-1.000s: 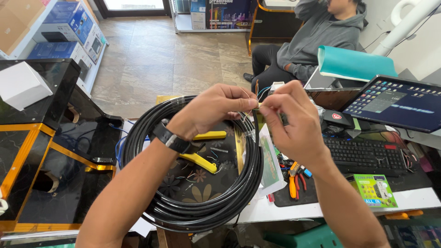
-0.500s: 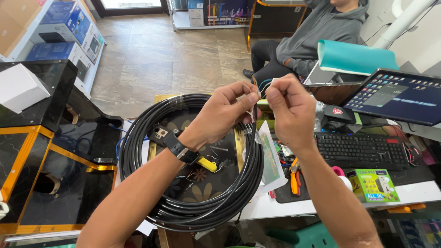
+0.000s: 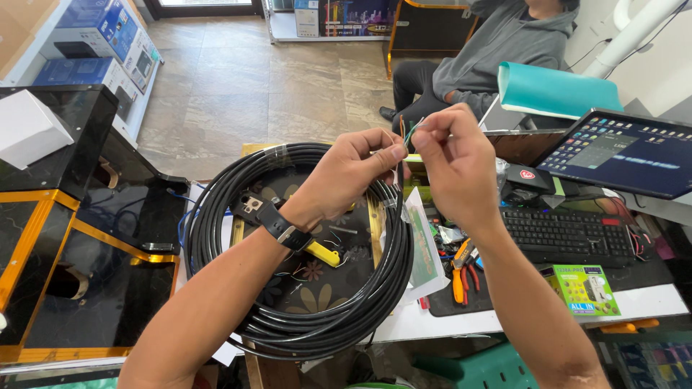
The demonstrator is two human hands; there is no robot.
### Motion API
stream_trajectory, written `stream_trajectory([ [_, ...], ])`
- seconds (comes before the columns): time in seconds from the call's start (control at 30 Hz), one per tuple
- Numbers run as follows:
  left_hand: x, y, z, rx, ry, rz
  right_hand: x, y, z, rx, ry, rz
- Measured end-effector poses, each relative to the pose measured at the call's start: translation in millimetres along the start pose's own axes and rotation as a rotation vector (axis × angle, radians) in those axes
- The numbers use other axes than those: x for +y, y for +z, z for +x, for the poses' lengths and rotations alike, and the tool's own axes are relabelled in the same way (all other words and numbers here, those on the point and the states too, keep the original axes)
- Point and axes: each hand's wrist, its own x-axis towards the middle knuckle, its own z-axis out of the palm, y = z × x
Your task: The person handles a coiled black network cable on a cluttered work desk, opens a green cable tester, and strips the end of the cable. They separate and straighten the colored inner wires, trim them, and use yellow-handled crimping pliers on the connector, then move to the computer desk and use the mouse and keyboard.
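A person's two bare hands work on the end of a black cable above a cluttered workbench, seen from above. At far left, about nine o'clock, sits a black glass cabinet with orange trim (image 3: 68,238), a white box (image 3: 25,130) on top of it. Moving right, a large coil of black cable (image 3: 303,317) fills the centre, lying on a dark flowered mat. The left hand (image 3: 353,176), a black watch (image 3: 277,225) on its wrist, is raised over the coil at twelve o'clock, thumb and fingers pinched on the cable end. Touching it from the right, the right hand (image 3: 454,166) pinches the thin coloured wires (image 3: 409,130) fanning out of that end; these look very fine, so a light, steady pinch close to the sheath, separating one strand at a time, would likely serve best. Under the hands lie a yellow-handled tool (image 3: 324,253) inside the coil and, at four o'clock, orange-handled pliers (image 3: 461,270) on a dark pad. Further right are a black keyboard (image 3: 569,234), a small green box (image 3: 584,289) and, at two o'clock, a tilted screen (image 3: 627,151). Another person in a grey top (image 3: 497,50) sits at one o'clock, well apart. The coil and scattered tools crowd the space below the hands.
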Motion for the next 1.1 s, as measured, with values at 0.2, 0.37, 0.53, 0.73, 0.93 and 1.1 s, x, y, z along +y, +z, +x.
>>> stream_trajectory([
  [0.2,-7.7,-8.2,1.6,0.011,-0.018,-0.029,-34.5,-11.0,-7.0,-0.258,-0.403,-0.513],
  [0.37,-15.4,-7.7,2.4,-0.009,-0.039,-0.084,-43.8,-13.7,-4.2,-0.447,-0.507,-0.646],
  [0.53,-12.0,-5.7,0.1,-0.037,-0.034,-0.277,-29.6,-10.0,-9.1,-0.193,-0.186,-0.32],
  [0.73,-9.7,1.9,-0.7,-0.035,-0.041,-0.229,3.6,-3.0,-10.6,-0.049,0.064,0.227],
  [0.93,-14.0,3.6,-1.1,0.009,0.055,0.058,10.5,-2.1,-2.6,0.024,0.153,0.177],
  [1.1,-13.4,-3.4,-1.7,0.053,-0.02,0.012,3.3,2.7,-1.4,0.014,0.061,0.038],
])
